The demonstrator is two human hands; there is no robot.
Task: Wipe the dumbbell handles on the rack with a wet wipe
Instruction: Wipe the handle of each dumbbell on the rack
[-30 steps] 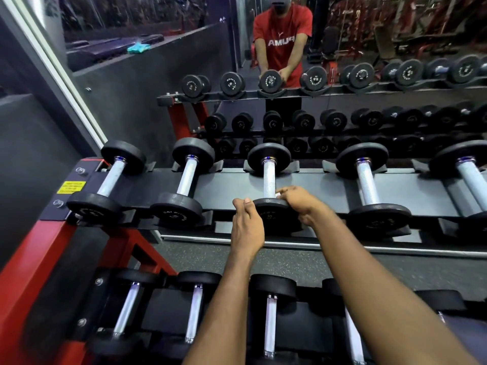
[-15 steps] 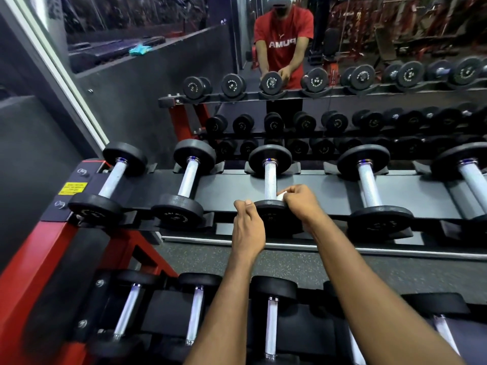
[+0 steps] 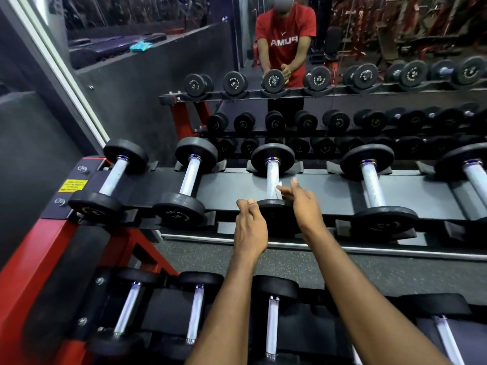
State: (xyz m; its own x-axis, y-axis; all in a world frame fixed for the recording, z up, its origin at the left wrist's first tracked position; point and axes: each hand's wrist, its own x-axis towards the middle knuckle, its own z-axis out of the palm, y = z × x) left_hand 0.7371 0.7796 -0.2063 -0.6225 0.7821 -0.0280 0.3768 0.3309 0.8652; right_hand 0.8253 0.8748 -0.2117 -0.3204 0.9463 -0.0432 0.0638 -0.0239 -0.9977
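Two hands work at the third dumbbell [image 3: 273, 164] on the rack's [image 3: 237, 189] top tier. The left hand [image 3: 250, 225] curls its fingers over the rim of the near plate [image 3: 275, 210]. The right hand [image 3: 303, 204] holds the white wet wipe [image 3: 278, 190] against the right side of the handle [image 3: 272, 176], just above that plate, with the thumb lifted clear. Half a second ago the right hand was wrapped over the handle; it has since opened sideways, baring more of the handle, while the left hand stays put.
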